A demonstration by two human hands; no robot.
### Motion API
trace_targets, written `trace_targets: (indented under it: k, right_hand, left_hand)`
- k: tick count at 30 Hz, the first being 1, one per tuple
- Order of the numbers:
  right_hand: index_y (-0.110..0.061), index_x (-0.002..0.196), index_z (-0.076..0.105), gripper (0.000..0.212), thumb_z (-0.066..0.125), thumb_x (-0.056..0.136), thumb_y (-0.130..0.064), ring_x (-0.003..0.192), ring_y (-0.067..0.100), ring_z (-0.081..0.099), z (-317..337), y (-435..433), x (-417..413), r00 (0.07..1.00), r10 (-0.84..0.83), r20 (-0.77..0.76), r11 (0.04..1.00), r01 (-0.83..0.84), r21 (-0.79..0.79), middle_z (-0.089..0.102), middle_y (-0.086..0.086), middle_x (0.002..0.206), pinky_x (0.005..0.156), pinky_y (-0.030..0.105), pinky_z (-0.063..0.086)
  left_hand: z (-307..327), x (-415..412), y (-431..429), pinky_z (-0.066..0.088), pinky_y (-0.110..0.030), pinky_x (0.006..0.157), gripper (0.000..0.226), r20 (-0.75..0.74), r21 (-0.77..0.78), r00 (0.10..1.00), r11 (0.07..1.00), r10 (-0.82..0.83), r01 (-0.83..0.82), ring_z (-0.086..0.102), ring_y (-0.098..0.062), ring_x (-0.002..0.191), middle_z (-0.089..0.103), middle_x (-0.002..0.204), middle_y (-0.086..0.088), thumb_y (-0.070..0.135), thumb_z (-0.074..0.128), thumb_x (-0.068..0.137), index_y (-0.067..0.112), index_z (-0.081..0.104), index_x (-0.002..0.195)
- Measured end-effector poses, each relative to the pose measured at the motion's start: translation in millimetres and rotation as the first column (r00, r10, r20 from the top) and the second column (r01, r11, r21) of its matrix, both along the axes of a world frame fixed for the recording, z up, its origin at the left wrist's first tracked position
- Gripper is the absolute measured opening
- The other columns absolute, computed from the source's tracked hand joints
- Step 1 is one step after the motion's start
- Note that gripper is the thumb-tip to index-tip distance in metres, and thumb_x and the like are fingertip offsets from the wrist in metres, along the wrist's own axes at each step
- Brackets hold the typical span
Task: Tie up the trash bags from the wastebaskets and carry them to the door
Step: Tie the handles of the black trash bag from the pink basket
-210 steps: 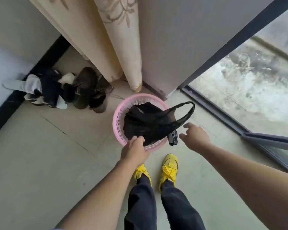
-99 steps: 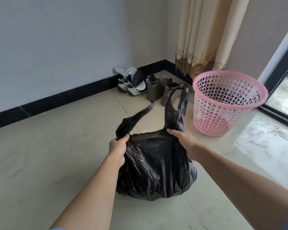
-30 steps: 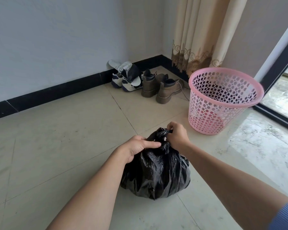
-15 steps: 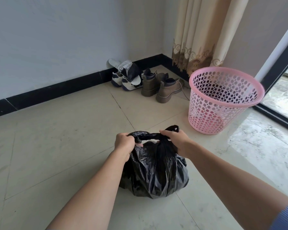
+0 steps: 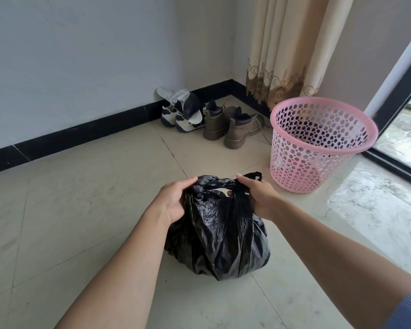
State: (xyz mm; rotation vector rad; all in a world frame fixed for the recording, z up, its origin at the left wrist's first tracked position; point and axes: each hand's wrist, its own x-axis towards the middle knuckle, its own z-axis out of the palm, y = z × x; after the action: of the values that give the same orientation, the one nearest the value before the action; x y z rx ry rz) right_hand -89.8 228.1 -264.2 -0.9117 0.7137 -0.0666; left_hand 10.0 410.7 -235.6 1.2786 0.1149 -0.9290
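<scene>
The left hand (image 5: 173, 200) is closed on the left end of the twisted handles at the top of the black trash bag (image 5: 221, 238), thumb uppermost and fingers curled under the plastic. The bag rests on the floor (image 5: 81, 210), between the two forearms, with its body crumpled and bulging below the grip. The twisted handle section runs level from one hand to the other. The right hand (image 5: 259, 198) is closed on the right end of that section, and a short loop of handle projects past the knuckles toward the wastebasket.

The floor is pale, glossy tile with thin joint lines and scattered small dark specks. A black baseboard (image 5: 81, 136) runs along the foot of the light grey wall (image 5: 81, 55) at left and turns the corner at centre. Against the baseboard near the corner stand white sneakers (image 5: 183, 115) with grey insoles and a dark item propped on them; just beside them to the right stands a pair of brown boots (image 5: 230, 129).

A beige curtain (image 5: 285, 48) with a patterned lower border hangs in the corner. The pink perforated wastebasket (image 5: 318, 148) stands upright below it, near the bag but apart from it, with no liner inside. At far right, a dark door frame (image 5: 399, 91) borders glass, and the floor beside it shows a bright, mottled reflection.
</scene>
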Motion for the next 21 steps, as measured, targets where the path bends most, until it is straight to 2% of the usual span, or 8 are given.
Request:
trace_targets:
  k: [3,5,7,9,13,16,18,21]
  right_hand:
    - [-0.006,0.106,0.047,0.024,0.063,0.095,-0.019,0.064,0.028,0.069,-1,-4,0,1.000,-0.004,0.015,1.000,0.005,-0.027,0.064,0.018,0.085,0.065,0.041,0.059]
    - [-0.005,0.102,0.049,0.022,0.061,0.096,-0.022,0.070,0.029,0.070,-1,-5,-1,1.000,-0.014,0.010,0.999,0.014,-0.037,0.066,0.017,0.084,0.070,0.044,0.057]
    - [-0.004,0.095,0.053,0.023,0.057,0.098,-0.027,0.078,0.030,0.069,0,-6,0,0.999,-0.035,-0.010,0.998,0.034,-0.056,0.067,0.016,0.087,0.070,0.041,0.054]
    - [-0.008,0.091,0.056,0.026,0.053,0.100,-0.032,0.078,0.029,0.066,4,-7,6,0.994,-0.109,-0.027,0.991,0.107,-0.082,0.066,0.012,0.088,0.065,0.037,0.051]
    - [-0.010,0.092,0.054,0.022,0.050,0.101,-0.030,0.075,0.027,0.065,9,-15,16,0.947,-0.318,-0.048,0.947,0.315,-0.065,0.067,0.013,0.090,0.070,0.038,0.056]
    - [-0.011,0.093,0.052,0.021,0.047,0.102,-0.028,0.068,0.023,0.061,-1,-24,10,0.900,-0.410,-0.150,0.909,0.389,-0.154,0.060,0.011,0.090,0.057,0.033,0.053]
    - [-0.011,0.093,0.051,0.017,0.044,0.102,-0.024,0.058,0.021,0.061,-13,-36,-4,0.863,-0.461,-0.207,0.878,0.408,-0.250,0.059,0.013,0.092,0.046,0.027,0.047]
    - [-0.009,0.085,0.044,0.018,0.036,0.100,-0.015,0.028,0.015,0.054,-32,-59,-30,0.799,-0.532,-0.281,0.832,0.431,-0.350,0.058,0.015,0.070,0.033,0.017,0.034]
  left_hand:
    - [-7,-2,-3,0.053,-0.047,0.093,0.022,0.320,0.331,0.946,0.941,-0.047,-0.065,0.068,-0.033,0.092,0.071,0.099,-0.019,0.000,0.077,0.071,0.005,0.070,0.092]
    - [-5,-4,-3,0.054,-0.041,0.092,0.018,0.457,0.424,0.886,0.895,-0.079,-0.139,0.069,-0.029,0.091,0.072,0.089,-0.012,0.004,0.083,0.067,0.012,0.069,0.077]
    - [2,-2,-2,0.054,-0.039,0.090,0.018,0.461,0.355,0.887,0.920,-0.018,-0.166,0.068,-0.028,0.086,0.071,0.083,-0.010,0.008,0.084,0.067,0.012,0.067,0.071]
    - [10,1,0,0.054,-0.043,0.089,0.021,0.367,0.200,0.929,0.971,0.053,-0.135,0.066,-0.028,0.079,0.070,0.077,-0.011,0.008,0.082,0.069,0.011,0.061,0.066]
    - [21,8,0,0.056,-0.034,0.067,0.027,0.326,0.040,0.929,0.979,0.176,-0.199,0.062,-0.019,0.058,0.066,0.066,-0.007,0.008,0.076,0.078,0.013,0.052,0.066]
    - [11,14,9,0.054,-0.028,0.055,0.025,0.572,0.208,0.796,0.904,0.198,-0.374,0.055,-0.012,0.044,0.060,0.063,-0.005,0.014,0.075,0.081,0.009,0.054,0.069]
    - [-9,15,20,0.046,-0.029,0.061,0.025,0.670,0.347,0.734,0.828,0.110,-0.441,0.055,-0.018,0.056,0.059,0.066,-0.005,0.018,0.075,0.081,0.009,0.055,0.069]
    - [-42,7,45,0.041,-0.029,0.069,0.023,0.663,0.479,0.746,0.732,0.060,-0.485,0.059,-0.027,0.076,0.062,0.075,-0.009,0.018,0.075,0.080,0.005,0.058,0.071]
